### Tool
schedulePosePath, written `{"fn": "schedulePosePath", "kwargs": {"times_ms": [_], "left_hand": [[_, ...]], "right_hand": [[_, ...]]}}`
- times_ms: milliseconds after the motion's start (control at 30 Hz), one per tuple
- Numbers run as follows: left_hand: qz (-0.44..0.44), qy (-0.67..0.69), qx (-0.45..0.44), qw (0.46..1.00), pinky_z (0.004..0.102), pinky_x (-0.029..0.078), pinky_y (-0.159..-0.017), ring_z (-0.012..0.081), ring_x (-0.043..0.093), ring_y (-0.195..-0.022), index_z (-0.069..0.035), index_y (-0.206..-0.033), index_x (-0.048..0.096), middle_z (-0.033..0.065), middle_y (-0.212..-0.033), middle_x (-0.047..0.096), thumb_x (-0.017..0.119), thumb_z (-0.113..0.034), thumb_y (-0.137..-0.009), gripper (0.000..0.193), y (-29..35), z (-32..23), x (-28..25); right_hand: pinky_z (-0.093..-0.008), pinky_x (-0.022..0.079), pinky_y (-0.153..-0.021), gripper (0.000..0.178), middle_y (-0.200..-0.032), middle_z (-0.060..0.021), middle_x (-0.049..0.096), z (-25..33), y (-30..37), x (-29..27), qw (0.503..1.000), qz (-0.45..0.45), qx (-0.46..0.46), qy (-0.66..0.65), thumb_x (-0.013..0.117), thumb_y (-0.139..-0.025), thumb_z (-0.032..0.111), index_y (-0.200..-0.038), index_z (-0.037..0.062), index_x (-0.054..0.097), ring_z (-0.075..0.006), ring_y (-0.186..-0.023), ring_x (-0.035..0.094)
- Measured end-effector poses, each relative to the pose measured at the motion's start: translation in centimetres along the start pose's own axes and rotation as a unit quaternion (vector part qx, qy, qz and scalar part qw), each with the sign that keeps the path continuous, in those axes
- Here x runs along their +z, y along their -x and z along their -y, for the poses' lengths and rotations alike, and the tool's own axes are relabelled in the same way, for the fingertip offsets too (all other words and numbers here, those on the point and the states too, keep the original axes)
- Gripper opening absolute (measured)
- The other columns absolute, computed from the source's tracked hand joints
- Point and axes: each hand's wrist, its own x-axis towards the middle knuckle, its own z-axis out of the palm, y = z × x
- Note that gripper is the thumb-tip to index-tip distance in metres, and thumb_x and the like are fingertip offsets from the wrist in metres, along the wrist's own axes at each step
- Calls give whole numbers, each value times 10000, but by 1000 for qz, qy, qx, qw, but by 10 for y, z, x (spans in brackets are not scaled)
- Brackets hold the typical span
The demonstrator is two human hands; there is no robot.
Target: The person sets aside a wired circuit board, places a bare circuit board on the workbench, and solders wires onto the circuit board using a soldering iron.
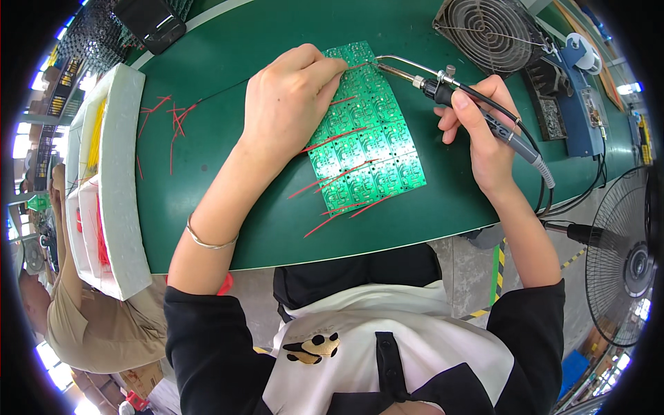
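Observation:
A green circuit board panel lies on the green tabletop, with several short red wires sticking out past its left and lower edges. My left hand rests over the panel's upper left, thumb and forefinger pinching a thin red wire at the board. In my right hand is a soldering iron, gripped like a pen. A thin curved metal tube is clamped along the iron, fed by a black line. The iron's tip and the tube's end meet near the panel's upper right edge, close to the pinched wire.
Loose red wires lie left of the board. A white foam tray with yellow and red wires stands at the left edge. At the back right are a round-grilled fan and a blue solder-feed unit. Another person sits at left.

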Motion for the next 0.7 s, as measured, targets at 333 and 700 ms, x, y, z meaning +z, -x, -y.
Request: {"fn": "schedulePosePath", "kwargs": {"times_ms": [333, 700], "left_hand": [[-9, -8, 4, 1000, 302, 467, -502, 196, 567, -602, -110, -762, 660, 8, -674, 542, 666, -85, -704, 63, 1, 2, 3], [-11, -31, 19, 999, 300, 475, -505, 183, 574, -612, -106, -750, 652, 3, -670, 545, 658, -80, -705, 52, 1, 0, 2]], "right_hand": [[-211, 438, -480, 189, -665, -82, 590, 3, 1, 0, 1000, 11, 13, 20, 625, -852, 151, -797, 30, 490, -83, -528, 537], [-192, 362, -486, 158, -625, -14, 546, 0, 9, 1, 985, 44, -69, 150, 649, -819, 70, -805, -5, 510, -42, -547, 482]]}}
